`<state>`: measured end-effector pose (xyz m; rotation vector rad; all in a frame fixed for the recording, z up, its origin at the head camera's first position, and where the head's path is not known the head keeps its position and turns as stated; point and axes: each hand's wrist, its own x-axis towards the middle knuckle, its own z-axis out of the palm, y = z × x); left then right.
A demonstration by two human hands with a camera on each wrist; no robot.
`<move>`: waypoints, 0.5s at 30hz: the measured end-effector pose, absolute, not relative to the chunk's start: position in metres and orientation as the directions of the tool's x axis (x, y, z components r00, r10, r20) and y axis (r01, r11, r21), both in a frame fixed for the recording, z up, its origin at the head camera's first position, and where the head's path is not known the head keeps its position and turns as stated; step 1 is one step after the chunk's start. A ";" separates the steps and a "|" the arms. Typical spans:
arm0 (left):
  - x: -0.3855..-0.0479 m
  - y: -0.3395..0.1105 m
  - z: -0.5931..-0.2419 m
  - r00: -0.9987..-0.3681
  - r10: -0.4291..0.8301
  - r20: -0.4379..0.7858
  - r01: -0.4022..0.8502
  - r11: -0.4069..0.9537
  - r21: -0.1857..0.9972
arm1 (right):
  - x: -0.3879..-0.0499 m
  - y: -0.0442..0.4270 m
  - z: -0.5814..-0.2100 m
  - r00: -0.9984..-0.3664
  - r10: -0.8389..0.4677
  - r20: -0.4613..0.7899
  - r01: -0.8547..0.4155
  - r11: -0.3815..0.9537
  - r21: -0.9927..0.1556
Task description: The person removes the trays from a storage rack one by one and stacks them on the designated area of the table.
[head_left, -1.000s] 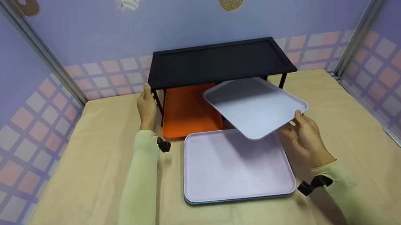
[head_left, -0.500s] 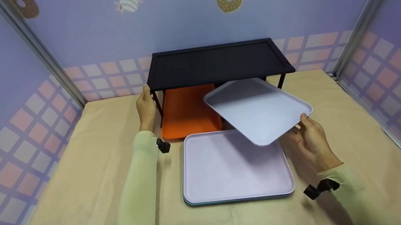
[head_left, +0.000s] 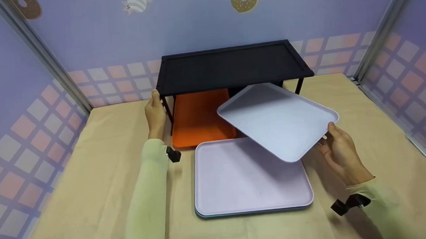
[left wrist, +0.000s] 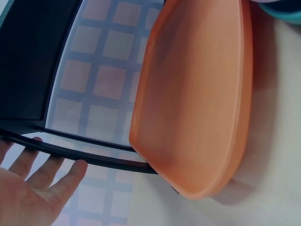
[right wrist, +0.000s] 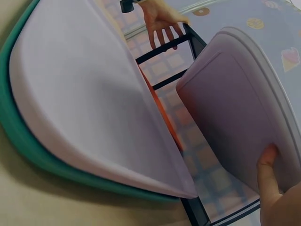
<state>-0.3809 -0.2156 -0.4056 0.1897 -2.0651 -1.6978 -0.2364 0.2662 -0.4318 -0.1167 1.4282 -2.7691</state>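
My right hand grips the near right corner of a pale bluish-white tray, thumb on the upper side. The tray is tilted, and its far corner lies under the front edge of a black shelf. At the shelf's left end my left hand rests against the side frame; its fingers look straight and spread in the left wrist view. An orange tray lies under the shelf's left half. In front, a pale lilac tray is stacked on a teal tray.
Beige cloth covers the tabletop. A patterned wall stands close behind the shelf, with panels on both sides. The held tray hangs over the lilac tray's back right part.
My right hand has moved right and toward me, drawing the bluish-white tray farther from under the shelf. The left hand stays at the shelf's side.
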 end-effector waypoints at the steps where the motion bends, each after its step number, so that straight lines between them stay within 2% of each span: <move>1: -0.381 -0.216 -0.406 -0.890 -0.379 0.254 0.175 0.231 0.957 | -0.236 0.267 -0.432 -0.997 -0.055 0.058 -0.016 -0.578 -0.816; 15: -0.382 -0.216 -0.405 -0.889 -0.391 0.238 0.166 0.209 0.964 | -0.231 0.278 -0.440 -0.998 -0.042 0.054 -0.016 -0.629 -0.777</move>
